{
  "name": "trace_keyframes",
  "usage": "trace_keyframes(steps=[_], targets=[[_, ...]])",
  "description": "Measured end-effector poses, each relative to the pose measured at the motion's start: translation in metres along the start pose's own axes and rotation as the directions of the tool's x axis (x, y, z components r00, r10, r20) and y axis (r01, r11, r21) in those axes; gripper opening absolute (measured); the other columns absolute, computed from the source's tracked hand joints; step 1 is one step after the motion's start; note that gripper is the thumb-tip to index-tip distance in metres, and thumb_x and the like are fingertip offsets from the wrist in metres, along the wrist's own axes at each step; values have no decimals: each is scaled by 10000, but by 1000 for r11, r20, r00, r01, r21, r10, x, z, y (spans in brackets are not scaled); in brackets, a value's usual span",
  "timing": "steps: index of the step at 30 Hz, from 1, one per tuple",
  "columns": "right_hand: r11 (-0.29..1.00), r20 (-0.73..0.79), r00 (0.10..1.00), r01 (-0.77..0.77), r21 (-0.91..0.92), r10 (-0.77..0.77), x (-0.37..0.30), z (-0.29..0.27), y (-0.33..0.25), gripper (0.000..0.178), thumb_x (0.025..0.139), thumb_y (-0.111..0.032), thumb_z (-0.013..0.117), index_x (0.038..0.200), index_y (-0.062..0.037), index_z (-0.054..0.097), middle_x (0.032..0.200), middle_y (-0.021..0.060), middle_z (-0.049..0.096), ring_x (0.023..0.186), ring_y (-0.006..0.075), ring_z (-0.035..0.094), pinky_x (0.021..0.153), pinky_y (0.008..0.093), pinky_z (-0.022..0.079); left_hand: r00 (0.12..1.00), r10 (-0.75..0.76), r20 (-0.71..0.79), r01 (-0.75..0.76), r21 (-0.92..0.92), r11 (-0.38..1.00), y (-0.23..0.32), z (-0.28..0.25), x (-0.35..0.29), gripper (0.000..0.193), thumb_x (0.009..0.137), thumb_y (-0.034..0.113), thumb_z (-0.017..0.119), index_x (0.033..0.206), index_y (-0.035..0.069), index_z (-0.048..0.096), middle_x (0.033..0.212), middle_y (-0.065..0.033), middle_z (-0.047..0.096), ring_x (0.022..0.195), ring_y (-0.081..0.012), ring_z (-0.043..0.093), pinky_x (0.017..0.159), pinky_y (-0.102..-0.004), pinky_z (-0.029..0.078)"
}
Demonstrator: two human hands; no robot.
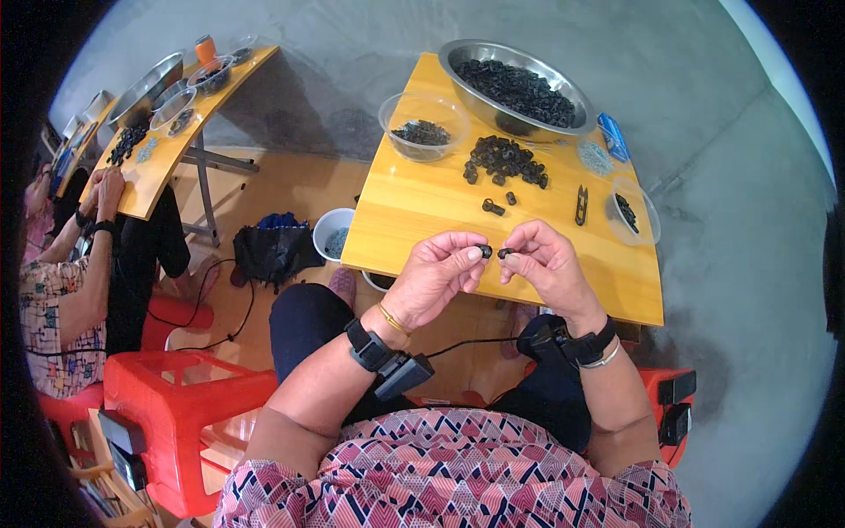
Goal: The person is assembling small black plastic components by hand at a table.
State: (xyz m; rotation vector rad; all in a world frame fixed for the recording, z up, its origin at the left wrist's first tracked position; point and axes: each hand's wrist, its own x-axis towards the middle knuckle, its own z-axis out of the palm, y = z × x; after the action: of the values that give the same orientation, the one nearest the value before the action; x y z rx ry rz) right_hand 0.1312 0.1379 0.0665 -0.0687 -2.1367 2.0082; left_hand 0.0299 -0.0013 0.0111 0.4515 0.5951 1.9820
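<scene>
Just over the near edge of the yellow table [400,216], my hands are close together. A small black part [485,251] is pinched between the thumb and finger of my left hand [438,275]. Another small black part [505,253] is in the fingertips of my right hand [547,268]. The two pieces face each other with a narrow gap. Beyond my fingers lie a few loose black pieces [493,208], and behind them a heap of similar parts [506,161]. Black thread snips [582,206] rest to the right of the heap.
At the back stands a steel basin [576,123] full of black parts. Clear bowls [388,113] [651,220] sit left and right, near pale blue bits [595,158] and a blue packet [613,137]. A white bucket [320,231] is on the floor. Another person [75,264] works at a table leftward.
</scene>
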Motion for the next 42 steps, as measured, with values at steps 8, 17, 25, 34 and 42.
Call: trace_keyframes(steps=[8, 17, 25, 34, 42], targets=[[1000, -1, 1000, 21, -6, -21, 0, 4, 9, 132, 779, 16, 543, 881, -27, 471, 783, 17, 510, 663, 82, 515, 597, 217, 459, 998, 53, 22, -55, 105, 993, -2, -3, 0, 148, 815, 80, 540, 954, 33, 562, 720, -33, 560, 577, -94, 498, 512, -203, 415], [973, -2, 997, 78, -219, -81, -1, 7, 6, 115, 762, 29, 551, 839, -24, 484, 748, 9, 521, 669, 75, 515, 603, 214, 450, 999, 8, -36, -1, 198, 980, 0, -3, 0, 124, 824, 66, 527, 922, 8, 574, 712, -23, 566, 540, -66, 489, 501, -180, 412], [896, 76, 984, 180, -406, -163, -2, 11, 0, 125, 757, 16, 578, 838, -24, 491, 768, 6, 523, 725, 67, 500, 660, 203, 418, 1000, -20, 14, 19, 76, 997, 0, -2, -2, 145, 828, 63, 517, 953, 12, 569, 759, -46, 579, 586, -92, 517, 527, -200, 434], [915, 12, 983, 176, -362, -185, -2, 18, 6, 120, 723, 52, 556, 784, -21, 485, 708, 24, 510, 663, 88, 502, 613, 222, 437, 1000, -20, 23, 17, 125, 992, 1, -2, -2, 177, 830, 59, 509, 998, 18, 547, 803, -49, 584, 598, -79, 516, 523, -186, 428], [843, 159, 984, 151, -517, -79, -1, 14, -10, 348, 714, -10, 573, 1054, -32, 506, 695, 28, 434, 624, 118, 440, 576, 236, 398, 996, 23, 85, -38, 178, 983, 2, 2, -1, 277, 816, 72, 534, 1083, 16, 486, 847, -49, 577, 602, -66, 507, 515, -185, 429]])
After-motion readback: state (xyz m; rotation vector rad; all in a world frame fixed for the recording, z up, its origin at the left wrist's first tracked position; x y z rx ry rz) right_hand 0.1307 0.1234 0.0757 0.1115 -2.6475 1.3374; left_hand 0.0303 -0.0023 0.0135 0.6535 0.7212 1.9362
